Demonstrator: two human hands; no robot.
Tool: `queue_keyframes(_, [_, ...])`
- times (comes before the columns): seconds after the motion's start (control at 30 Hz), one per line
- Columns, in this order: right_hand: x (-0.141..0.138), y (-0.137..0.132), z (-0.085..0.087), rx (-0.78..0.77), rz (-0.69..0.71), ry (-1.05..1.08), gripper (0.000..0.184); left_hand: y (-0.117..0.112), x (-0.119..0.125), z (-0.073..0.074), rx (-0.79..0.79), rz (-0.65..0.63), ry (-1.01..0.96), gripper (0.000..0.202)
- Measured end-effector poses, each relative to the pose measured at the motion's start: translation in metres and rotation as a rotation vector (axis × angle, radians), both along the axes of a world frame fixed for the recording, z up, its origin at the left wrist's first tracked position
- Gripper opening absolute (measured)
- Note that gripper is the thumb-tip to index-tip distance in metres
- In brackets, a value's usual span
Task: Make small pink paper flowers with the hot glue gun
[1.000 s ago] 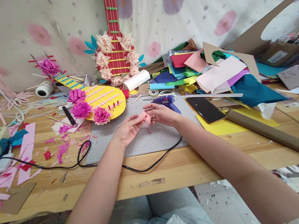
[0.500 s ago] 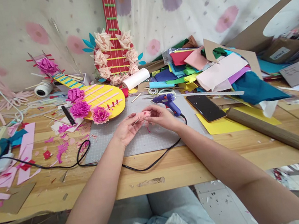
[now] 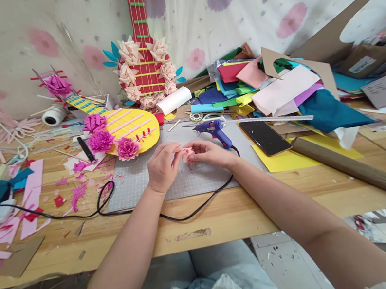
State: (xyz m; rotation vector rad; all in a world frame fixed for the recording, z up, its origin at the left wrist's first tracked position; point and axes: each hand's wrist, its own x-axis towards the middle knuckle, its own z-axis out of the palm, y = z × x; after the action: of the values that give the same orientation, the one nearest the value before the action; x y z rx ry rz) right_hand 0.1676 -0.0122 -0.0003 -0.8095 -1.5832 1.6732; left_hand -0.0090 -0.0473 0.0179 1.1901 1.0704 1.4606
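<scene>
As my left hand (image 3: 162, 167) and right hand (image 3: 207, 153) both pinch shut on 1 pink paper piece (image 3: 187, 151), the glue gun (image 3: 217, 129) lies at 2 o'clock.

Home craft workspace. Wooden table (image 3: 227, 217) with grey cutting mat (image 3: 184, 180), blue glue gun (image 3: 215, 130), heap of coloured paper sheets (image 3: 265, 88), paper-flower cardboard guitars (image 3: 127, 126), scattered pink offcuts (image 3: 75, 193); floral cloth (image 3: 246, 2) hung behind.

Pink paper bit (image 3: 187, 151) is looking matt, mat (image 3: 184, 183) showing matt grey w/ grid, table (image 3: 227, 217) showing worn wood, glue gun (image 3: 214, 129) reading glossy plastic.
</scene>
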Motion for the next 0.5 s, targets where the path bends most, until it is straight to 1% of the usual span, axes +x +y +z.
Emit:
queue_keyframes(0.17, [0.0014,0.0022,-0.0028,-0.023,-0.012,0.059,0.037,0.0033,-0.0012,-0.0011,-0.056,0.011,-0.054,0.026])
queue_keyframes(0.33, [0.0012,0.0038,-0.0044,-0.020,-0.010,0.063,0.036,0.0033,-0.0004,-0.0045,-0.113,-0.020,-0.104,0.028])
queue_keyframes(0.5, [0.0019,0.0034,-0.0024,0.005,0.004,0.055,0.032,0.0037,-0.0009,-0.0064,-0.094,-0.035,-0.044,0.027])
